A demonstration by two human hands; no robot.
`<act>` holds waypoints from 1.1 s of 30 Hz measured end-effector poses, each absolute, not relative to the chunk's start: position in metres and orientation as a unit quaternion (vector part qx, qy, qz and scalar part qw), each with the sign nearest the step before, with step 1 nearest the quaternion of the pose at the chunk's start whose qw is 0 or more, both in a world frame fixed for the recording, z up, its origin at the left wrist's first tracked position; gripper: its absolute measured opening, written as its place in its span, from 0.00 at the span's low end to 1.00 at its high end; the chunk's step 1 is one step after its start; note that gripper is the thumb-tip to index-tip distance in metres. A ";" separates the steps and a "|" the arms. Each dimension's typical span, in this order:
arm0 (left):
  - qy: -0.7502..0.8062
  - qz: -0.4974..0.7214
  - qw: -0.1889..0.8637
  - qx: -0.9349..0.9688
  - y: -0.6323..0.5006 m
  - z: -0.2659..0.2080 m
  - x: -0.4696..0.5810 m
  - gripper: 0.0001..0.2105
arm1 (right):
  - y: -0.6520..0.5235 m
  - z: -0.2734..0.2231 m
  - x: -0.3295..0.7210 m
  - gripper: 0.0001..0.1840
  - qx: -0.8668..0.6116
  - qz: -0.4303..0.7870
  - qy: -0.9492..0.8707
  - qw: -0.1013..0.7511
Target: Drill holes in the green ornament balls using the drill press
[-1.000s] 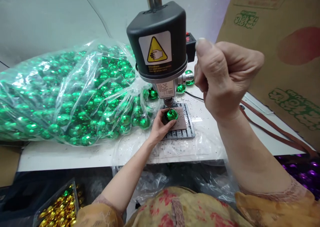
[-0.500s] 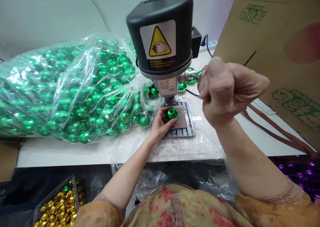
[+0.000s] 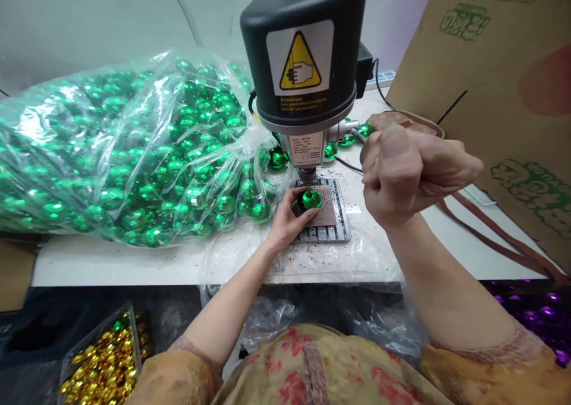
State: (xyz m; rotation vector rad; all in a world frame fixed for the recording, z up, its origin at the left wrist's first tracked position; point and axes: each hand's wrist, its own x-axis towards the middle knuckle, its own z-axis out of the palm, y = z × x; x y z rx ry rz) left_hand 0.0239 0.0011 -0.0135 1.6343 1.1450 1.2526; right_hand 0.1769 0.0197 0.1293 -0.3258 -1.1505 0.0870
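A green faceted ball [image 3: 311, 199] rests on the brown pad [image 3: 328, 213] of a small drill press, directly below its chuck [image 3: 307, 174]. My left hand [image 3: 289, 217] grips the ball from the left, thumb in front and fingers behind. A dark spot shows on top of the ball. On the right, my right hand [image 3: 404, 173] is closed in a fist around the end of the press's feed lever [image 3: 358, 135]; the fingers cover most of that grip. The black drill press head [image 3: 303, 54] carries a yellow hand-warning sticker.
A large clear bag of green balls [image 3: 134, 155] fills the table's left side. Loose green balls [image 3: 331, 151] lie behind the press. A cardboard box [image 3: 513, 96] and brown straps [image 3: 499, 238] stand right. Below left is a bin of gold balls [image 3: 102, 357]. Dark shavings surround the base plate [image 3: 342, 214].
The view has shifted, so the press sits farther right and higher in the picture. More of the lever and a brown bag behind my right hand show. Both hands keep their grips.
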 end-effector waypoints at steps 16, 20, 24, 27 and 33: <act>0.435 0.499 0.382 0.646 0.000 -0.014 0.023 0.26 | 0.027 0.109 0.181 0.30 -0.037 -0.003 -0.587 0.809; 0.449 0.496 0.376 0.641 0.001 -0.015 0.025 0.26 | 0.016 0.127 0.180 0.31 -0.106 0.058 -0.567 0.815; 0.486 0.511 0.335 0.624 -0.003 -0.011 0.028 0.25 | 0.010 0.167 0.177 0.30 -0.160 0.146 -0.540 0.813; 0.527 0.546 0.253 0.600 -0.022 -0.004 0.028 0.21 | 0.014 0.185 0.175 0.35 -0.164 0.160 -0.540 0.810; 0.318 0.480 0.133 0.807 -0.105 -0.004 0.015 0.23 | 0.019 0.184 0.174 0.34 -0.141 0.162 -0.539 0.814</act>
